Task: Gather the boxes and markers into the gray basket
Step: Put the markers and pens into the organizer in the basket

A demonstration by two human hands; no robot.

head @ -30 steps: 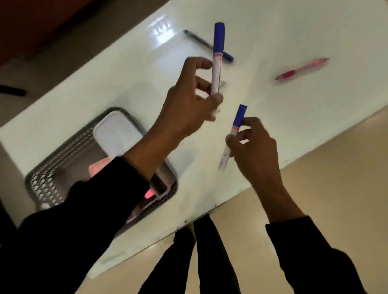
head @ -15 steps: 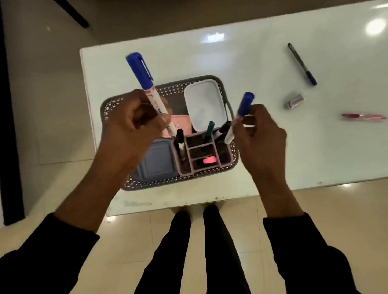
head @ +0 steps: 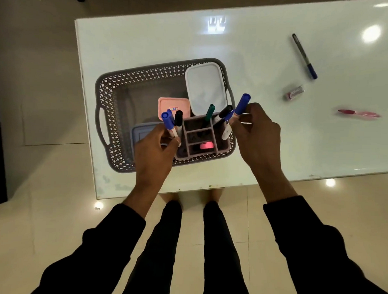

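The gray basket [head: 116, 89] sits on the white table near its left end. Inside lie a white box [head: 205, 86], a pink box [head: 173, 105], a blue-gray box [head: 143, 132] and a divided organizer [head: 200, 134] with green and black markers standing in it. My left hand [head: 154, 153] grips a blue-capped marker [head: 168, 124] upright over the organizer's left side, beside a black marker [head: 178, 121]. My right hand [head: 257, 136] grips another blue-capped marker [head: 241, 104], tilted, over the organizer's right edge.
On the table to the right lie a dark pen with a blue end [head: 304, 56], a small pink and clear item [head: 294, 92] and a pink pen [head: 358, 113]. The table's near edge [head: 187, 188] runs just above my legs, with tiled floor around.
The view swung from the table's right part to above the basket. Both hands carried their blue markers down over the organizer, the left one lowering most.
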